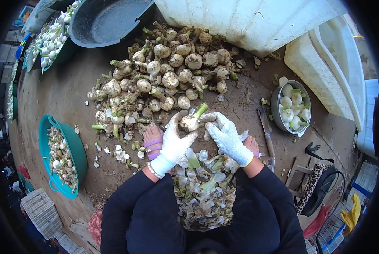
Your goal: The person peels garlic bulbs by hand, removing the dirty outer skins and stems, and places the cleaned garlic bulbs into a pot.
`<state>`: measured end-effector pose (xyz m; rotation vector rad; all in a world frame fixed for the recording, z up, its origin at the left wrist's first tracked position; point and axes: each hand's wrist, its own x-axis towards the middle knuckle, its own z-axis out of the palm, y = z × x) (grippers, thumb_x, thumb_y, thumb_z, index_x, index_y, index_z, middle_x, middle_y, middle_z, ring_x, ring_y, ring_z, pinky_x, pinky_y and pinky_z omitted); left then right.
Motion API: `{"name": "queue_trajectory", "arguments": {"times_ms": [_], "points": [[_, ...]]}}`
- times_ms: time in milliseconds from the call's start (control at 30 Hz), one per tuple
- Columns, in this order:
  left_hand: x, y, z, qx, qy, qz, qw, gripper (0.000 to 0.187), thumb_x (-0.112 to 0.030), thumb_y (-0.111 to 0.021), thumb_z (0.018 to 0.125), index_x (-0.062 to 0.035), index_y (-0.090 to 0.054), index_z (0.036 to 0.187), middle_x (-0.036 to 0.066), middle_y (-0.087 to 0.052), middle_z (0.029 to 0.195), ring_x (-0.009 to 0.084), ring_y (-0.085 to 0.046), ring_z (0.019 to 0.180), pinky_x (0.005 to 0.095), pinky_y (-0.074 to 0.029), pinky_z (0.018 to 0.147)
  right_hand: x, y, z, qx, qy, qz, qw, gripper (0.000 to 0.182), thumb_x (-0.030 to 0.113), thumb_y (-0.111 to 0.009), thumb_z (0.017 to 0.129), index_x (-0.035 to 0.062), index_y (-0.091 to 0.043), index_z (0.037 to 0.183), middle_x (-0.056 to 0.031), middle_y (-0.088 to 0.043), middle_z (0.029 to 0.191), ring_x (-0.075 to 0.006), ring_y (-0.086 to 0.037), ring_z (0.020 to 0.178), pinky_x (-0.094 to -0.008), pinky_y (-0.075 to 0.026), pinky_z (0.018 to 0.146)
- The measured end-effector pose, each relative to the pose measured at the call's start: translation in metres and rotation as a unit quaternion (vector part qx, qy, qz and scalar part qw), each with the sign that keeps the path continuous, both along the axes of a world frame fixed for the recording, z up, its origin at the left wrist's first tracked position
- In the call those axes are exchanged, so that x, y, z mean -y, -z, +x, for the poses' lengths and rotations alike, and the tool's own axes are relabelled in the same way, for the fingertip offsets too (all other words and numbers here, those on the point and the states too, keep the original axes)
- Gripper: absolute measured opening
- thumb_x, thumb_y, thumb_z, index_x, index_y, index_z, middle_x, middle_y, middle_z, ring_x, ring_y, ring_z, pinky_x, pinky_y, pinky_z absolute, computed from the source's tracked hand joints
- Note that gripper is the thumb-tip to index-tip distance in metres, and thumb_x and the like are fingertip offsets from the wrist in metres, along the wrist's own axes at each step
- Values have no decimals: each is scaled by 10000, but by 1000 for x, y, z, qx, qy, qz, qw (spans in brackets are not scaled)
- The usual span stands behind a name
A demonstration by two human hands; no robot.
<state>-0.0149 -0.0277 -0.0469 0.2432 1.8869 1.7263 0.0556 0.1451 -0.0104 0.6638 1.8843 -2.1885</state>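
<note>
A garlic bulb [190, 123] with a cut green stem is held up between my gloved hands. My left hand [175, 137], in a white glove with dirty fingertips, wraps its fingers and thumb round the bulb's left side. From the right, my right hand [228, 137], also gloved, has its fingers bent against the bulb; whether a strip of skin is pinched there is hidden. Just beyond lies a big heap of soil-stained garlic bulbs [170, 80]. Beneath my hands, between my feet, spreads a pile of peeled garlic skins [206, 186].
A metal pot [275, 106] with cleaned white bulbs stands right, beside a knife [265, 130] on the ground. A teal basket [77, 156] of small garlic pieces sits left. A dark tub [81, 25] and white plastic bins [325, 67] stand behind. A low stool [299, 175] is at right.
</note>
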Motion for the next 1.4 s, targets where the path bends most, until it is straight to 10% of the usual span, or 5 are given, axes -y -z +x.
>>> {"name": "queue_trajectory", "arguments": {"times_ms": [233, 333, 1000, 1233, 1400], "points": [[-3, -4, -1, 97, -62, 72, 991, 631, -42, -724, 709, -10, -470, 1285, 136, -504, 1257, 241, -544, 1104, 348, -453, 940, 2, 13, 7, -44, 88, -131, 986, 274, 175, -540, 958, 27, -566, 1188, -32, -648, 873, -63, -591, 727, -206, -456, 653], [-2, -12, -3, -270, 44, -111, 956, 643, -35, -726, 687, -32, -478, 1280, 171, -486, 1272, 328, -527, 1147, 394, -449, 962, 6, 21, -1, -8, 107, -93, 990, 313, 221, -589, 941, 17, -565, 1177, -39, -647, 909, -60, -593, 738, -214, -472, 637], [-3, -30, -7, -406, 122, -188, 886, 619, 3, -715, 664, -32, -519, 1249, 210, -489, 1276, 377, -530, 1148, 397, -452, 960, 11, 25, -13, 6, 95, -134, 986, 205, 95, -587, 897, -17, -568, 1067, -40, -629, 867, -57, -555, 638, -209, -465, 551], [-2, -14, 0, 52, 8, 63, 997, 687, -5, -697, 779, 3, -361, 1378, 88, -492, 1278, 173, -503, 1155, 303, -432, 991, 5, 25, -10, 12, 76, -119, 990, 214, 134, -592, 913, -1, -567, 1077, -28, -620, 841, -65, -567, 656, -216, -483, 582], [2, -18, -5, -294, 80, -133, 943, 702, -76, -733, 700, -10, -430, 1330, 197, -487, 1291, 352, -521, 1163, 399, -430, 984, 5, 17, -13, 29, 53, -113, 992, 263, 181, -612, 926, -1, -562, 1109, -35, -616, 862, -83, -585, 687, -229, -510, 631]]}}
